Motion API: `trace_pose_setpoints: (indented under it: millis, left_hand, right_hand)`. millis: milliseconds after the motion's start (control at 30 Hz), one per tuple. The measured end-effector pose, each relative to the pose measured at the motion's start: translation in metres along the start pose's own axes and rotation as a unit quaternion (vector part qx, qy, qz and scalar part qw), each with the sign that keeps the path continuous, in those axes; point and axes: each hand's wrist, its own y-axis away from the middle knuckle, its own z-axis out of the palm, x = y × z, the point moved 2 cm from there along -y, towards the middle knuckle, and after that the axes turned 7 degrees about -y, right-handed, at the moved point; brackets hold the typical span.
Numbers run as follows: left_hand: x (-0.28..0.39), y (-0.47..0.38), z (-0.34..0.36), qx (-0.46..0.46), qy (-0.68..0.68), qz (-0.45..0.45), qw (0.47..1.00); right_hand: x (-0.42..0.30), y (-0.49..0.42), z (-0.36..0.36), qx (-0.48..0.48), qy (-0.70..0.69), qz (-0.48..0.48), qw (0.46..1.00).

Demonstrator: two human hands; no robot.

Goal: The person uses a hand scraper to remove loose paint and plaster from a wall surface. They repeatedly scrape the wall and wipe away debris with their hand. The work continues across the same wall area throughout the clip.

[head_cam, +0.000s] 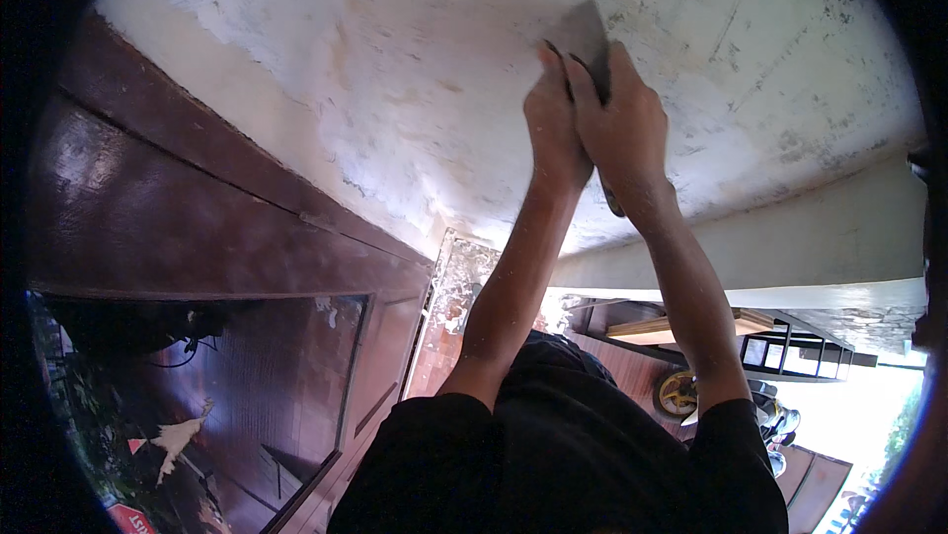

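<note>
Both my hands are wrapped around a scraper with a broad metal blade (581, 30). My left hand (555, 127) grips it from the left, its thumb up near the base of the blade. Pressed against it, my right hand (629, 123) closes round the dark handle, whose rounded end shows below the palm. The blade lies at the pale wall (415, 90); whether its whole edge touches cannot be told. Scuffs, dark specks and uneven patches of coating mark the wall's surface.
A brown door frame (222, 164) borders the wall on the left, above a door with a glass pane (281, 378). Pale flakes (452, 312) lie low down near the frame. Behind my right arm are wooden boards (644, 330), a dark metal frame (796, 352) and a yellow-rimmed wheel (675, 393).
</note>
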Motion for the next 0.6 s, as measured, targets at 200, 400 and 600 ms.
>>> trace_pose_setpoints:
  millis: [200,400,600]
  left_hand:
    - [0.012,-0.009,-0.020,0.042,-0.185,0.165,0.968]
    - [-0.005,-0.008,-0.011,0.025,-0.036,0.013,0.999]
    - [-0.006,-0.027,-0.025,-0.014,0.167,0.068,0.983]
  right_hand:
    - [-0.017,-0.002,0.016,-0.028,0.035,-0.004,0.999]
    - [-0.008,0.003,0.009,-0.014,0.017,0.002,1.000]
    - [-0.021,-0.010,0.031,-0.046,0.089,-0.046,0.994]
